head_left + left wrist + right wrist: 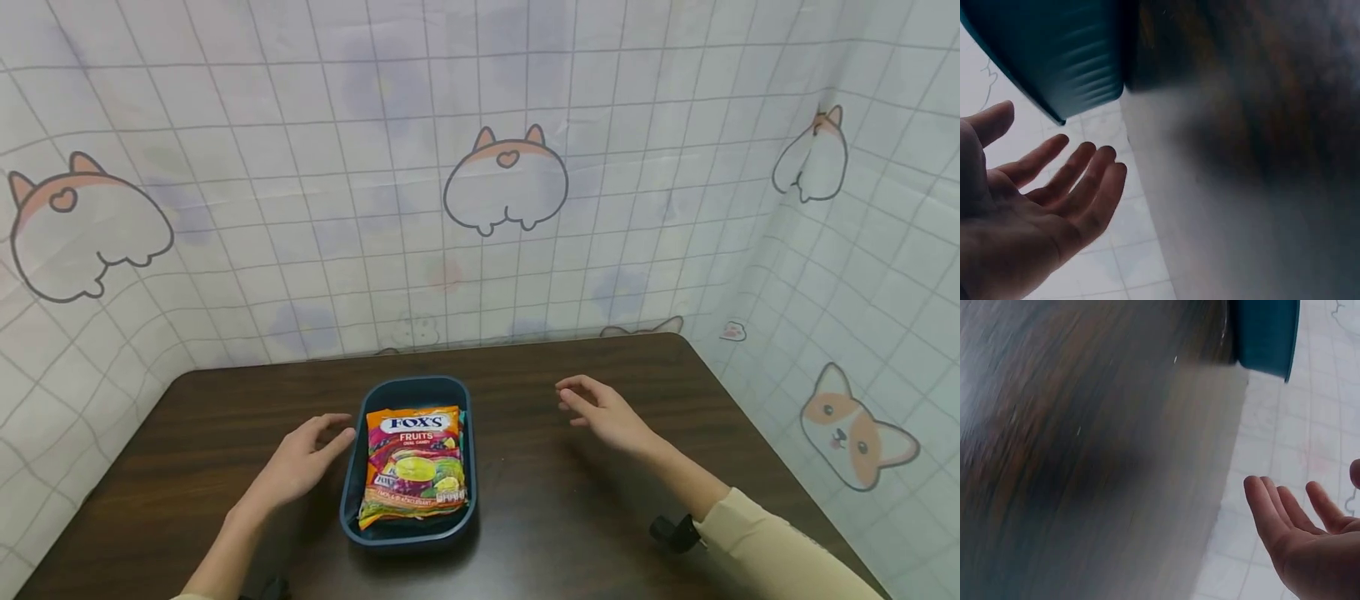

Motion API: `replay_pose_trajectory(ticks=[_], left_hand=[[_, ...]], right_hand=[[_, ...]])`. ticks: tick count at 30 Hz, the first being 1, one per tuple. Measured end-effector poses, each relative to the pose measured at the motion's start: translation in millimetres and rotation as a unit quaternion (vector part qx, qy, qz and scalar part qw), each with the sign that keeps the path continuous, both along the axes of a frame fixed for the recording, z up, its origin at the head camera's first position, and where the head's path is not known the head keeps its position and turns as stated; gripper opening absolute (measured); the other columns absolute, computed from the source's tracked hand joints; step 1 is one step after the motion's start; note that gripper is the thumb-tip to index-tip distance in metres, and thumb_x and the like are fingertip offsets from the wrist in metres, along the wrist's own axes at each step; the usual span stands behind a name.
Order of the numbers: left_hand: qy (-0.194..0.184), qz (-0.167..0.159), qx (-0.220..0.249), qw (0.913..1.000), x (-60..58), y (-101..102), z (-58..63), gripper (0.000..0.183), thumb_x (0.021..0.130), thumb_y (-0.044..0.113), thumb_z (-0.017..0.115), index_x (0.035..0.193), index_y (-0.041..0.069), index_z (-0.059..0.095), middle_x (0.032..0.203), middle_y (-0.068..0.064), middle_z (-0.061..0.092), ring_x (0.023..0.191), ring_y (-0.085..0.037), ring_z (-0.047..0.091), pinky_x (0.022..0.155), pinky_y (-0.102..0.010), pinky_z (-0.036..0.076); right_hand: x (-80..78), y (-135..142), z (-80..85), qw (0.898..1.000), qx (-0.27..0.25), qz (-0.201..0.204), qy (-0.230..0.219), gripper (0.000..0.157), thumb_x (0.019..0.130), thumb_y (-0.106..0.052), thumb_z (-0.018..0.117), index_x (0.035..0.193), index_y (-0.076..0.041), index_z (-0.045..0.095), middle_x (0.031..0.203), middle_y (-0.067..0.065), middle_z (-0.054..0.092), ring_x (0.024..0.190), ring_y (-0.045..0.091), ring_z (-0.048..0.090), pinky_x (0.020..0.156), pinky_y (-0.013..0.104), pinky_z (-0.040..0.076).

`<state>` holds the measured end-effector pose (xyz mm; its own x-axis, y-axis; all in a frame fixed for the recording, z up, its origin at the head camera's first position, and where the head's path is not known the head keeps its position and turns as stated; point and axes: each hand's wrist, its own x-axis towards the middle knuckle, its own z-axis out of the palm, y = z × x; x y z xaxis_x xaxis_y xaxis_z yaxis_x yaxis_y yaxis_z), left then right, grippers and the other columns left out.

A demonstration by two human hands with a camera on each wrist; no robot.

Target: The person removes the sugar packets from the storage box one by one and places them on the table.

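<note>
A dark teal plastic basket (417,543) with rounded corners stands on the table, left of centre. Inside lie candy bags, the top one an orange and purple Fox's Fruits bag (415,462); what lies beneath is mostly hidden. My left hand (300,462) hovers just beside the basket's left rim, fingers loosely bent and holding nothing. In the left wrist view the fingers (1088,181) spread below the ribbed basket wall (1082,62). Well to the right of the basket, my right hand (609,415) hangs over the table with relaxed fingers and nothing in it.
The dark wooden table (525,517) has its far edge against a white grid-patterned cloth (375,250) printed with corgis. The same cloth hangs along both sides. A black wrist device (675,533) sits by the right sleeve (780,546).
</note>
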<state>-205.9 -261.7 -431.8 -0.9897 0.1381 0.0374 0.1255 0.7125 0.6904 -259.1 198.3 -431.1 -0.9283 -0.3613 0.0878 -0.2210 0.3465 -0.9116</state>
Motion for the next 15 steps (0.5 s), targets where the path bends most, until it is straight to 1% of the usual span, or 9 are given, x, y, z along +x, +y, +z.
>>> replay_pose_trajectory(ticks=[3,6,8,12,13,15], left_hand=[[-0.036,0.004,0.038,0.9986,0.3,3.1,-2.0,0.061,0.106,0.043,0.056,0.148,0.0,0.048,0.141,-0.025,0.054,0.114,-0.037,0.061,0.094,-0.051,0.054],[-0.071,0.011,0.091,0.9933,0.6,5.9,-3.9,0.061,0.106,0.039,0.058,0.15,-0.001,0.045,0.141,-0.026,0.053,0.108,-0.031,0.063,0.089,-0.045,0.057],[-0.093,0.014,0.135,0.9863,0.5,7.9,-4.8,0.061,0.106,0.036,0.058,0.151,-0.002,0.042,0.141,-0.026,0.052,0.106,-0.03,0.063,0.088,-0.043,0.057],[-0.135,0.014,0.212,0.9678,0.1,11.4,-4.3,0.062,0.107,0.034,0.057,0.153,-0.003,0.037,0.143,-0.027,0.048,0.116,-0.034,0.058,0.092,-0.046,0.056],[-0.144,0.017,0.225,0.9637,-0.1,12.1,-3.9,0.062,0.107,0.035,0.056,0.153,-0.003,0.037,0.144,-0.026,0.047,0.118,-0.034,0.056,0.093,-0.047,0.055],[-0.156,0.019,0.24,0.958,-0.5,12.7,-3.2,0.062,0.107,0.035,0.056,0.153,-0.003,0.037,0.145,-0.026,0.047,0.12,-0.036,0.054,0.095,-0.048,0.054]], right_hand=[[2.0,-6.1,1.0,0.999,-0.029,0.014,-0.023,0.042,0.11,-0.026,0.051,0.137,0.006,0.051,0.14,0.027,0.053,0.125,0.042,0.057,0.096,0.049,0.053],[4.0,-13.7,1.1,0.997,-0.056,0.027,-0.048,0.043,0.11,-0.027,0.052,0.137,0.006,0.051,0.139,0.027,0.054,0.125,0.041,0.058,0.096,0.049,0.053],[5.4,-19.4,1.4,0.995,-0.07,0.035,-0.063,0.043,0.109,-0.027,0.053,0.138,0.006,0.05,0.138,0.027,0.055,0.125,0.041,0.058,0.096,0.048,0.053],[7.5,-32.4,3.9,0.989,-0.094,0.047,-0.101,0.043,0.11,-0.026,0.052,0.138,0.006,0.05,0.136,0.026,0.055,0.124,0.04,0.059,0.095,0.045,0.054],[7.8,-36.0,5.1,0.987,-0.101,0.051,-0.109,0.043,0.11,-0.025,0.051,0.138,0.007,0.049,0.136,0.026,0.056,0.124,0.041,0.058,0.095,0.045,0.054],[8.7,-43.6,7.7,0.984,-0.114,0.055,-0.127,0.042,0.11,-0.024,0.051,0.137,0.008,0.049,0.133,0.025,0.057,0.123,0.043,0.059,0.095,0.045,0.054]])
